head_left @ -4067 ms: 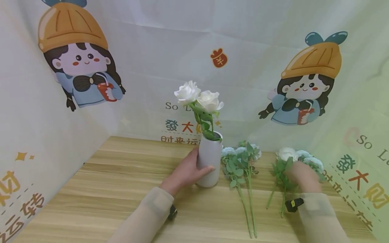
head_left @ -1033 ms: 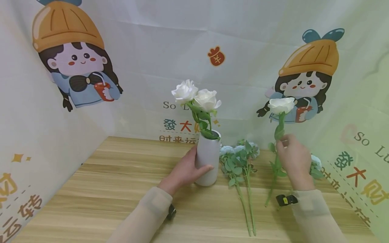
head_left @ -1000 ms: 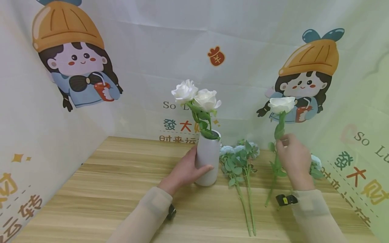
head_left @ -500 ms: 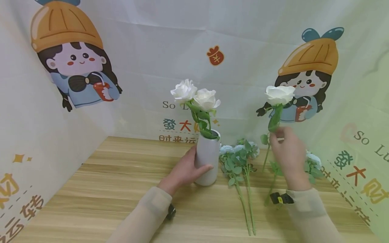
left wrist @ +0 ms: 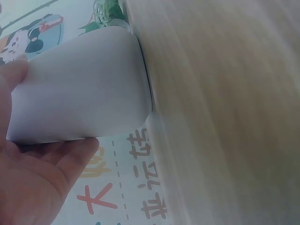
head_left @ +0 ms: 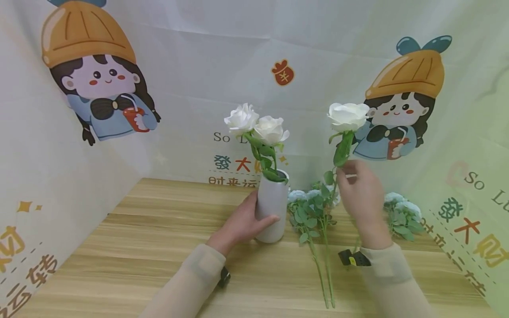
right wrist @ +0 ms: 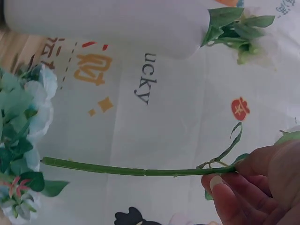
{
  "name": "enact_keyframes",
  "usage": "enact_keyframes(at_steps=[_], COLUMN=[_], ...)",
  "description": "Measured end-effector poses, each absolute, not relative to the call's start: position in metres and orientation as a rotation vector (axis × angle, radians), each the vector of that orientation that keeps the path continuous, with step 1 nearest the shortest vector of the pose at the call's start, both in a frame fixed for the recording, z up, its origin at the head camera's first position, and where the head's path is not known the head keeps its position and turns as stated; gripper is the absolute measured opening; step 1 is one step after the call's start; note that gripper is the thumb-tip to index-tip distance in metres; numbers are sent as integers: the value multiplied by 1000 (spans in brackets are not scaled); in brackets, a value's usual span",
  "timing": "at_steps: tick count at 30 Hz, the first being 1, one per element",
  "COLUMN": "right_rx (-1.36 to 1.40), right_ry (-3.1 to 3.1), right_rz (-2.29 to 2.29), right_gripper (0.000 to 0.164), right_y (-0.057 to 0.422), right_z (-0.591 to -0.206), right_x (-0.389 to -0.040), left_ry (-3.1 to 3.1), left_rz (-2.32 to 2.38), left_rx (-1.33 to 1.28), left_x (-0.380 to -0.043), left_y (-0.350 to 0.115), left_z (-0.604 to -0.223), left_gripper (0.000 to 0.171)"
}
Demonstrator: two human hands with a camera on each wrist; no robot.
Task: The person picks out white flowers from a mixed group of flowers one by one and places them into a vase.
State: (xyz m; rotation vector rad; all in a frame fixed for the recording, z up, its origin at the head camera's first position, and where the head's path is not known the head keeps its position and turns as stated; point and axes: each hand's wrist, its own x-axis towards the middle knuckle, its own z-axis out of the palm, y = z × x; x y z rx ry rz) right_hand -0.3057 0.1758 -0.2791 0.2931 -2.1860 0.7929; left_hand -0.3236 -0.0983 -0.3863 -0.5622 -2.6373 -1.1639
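My left hand (head_left: 244, 220) grips a white vase (head_left: 272, 212) standing upright on the table, thumb across its front. In the left wrist view the fingers wrap the vase (left wrist: 84, 89) from below. Two white roses (head_left: 256, 126) rise from the vase's mouth. To the right, my right hand (head_left: 359, 198) pinches the stem of another white rose (head_left: 347, 117), held upright above the table. In the right wrist view, thumb and fingers pinch the green stem (right wrist: 112, 169), whose cut end hangs free below.
Pale blue flowers (head_left: 312, 212) with long stems lie on the wooden table (head_left: 159, 251) right of the vase. More pale blue flowers (head_left: 402, 214) lie farther right, partly behind the right hand. A printed cloth backdrop (head_left: 191, 79) encloses the table's back and sides.
My right hand took a white rose from the right-hand pile, lifted it upright and carried it left toward the vase. My left hand stays on the vase.
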Motion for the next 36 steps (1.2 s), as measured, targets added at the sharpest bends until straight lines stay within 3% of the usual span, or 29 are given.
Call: enact_keyframes(at_steps=[36], right_rx=[600], right_ry=[-1657], right_rz=[1013], right_gripper=[12], right_y=[128], right_z=[-255], right_x=[-285], left_ry=[-2636], left_rz=[-1159], left_rx=[-559], left_x=[-324], left_y=[-98], left_z=[-387], left_gripper=[97])
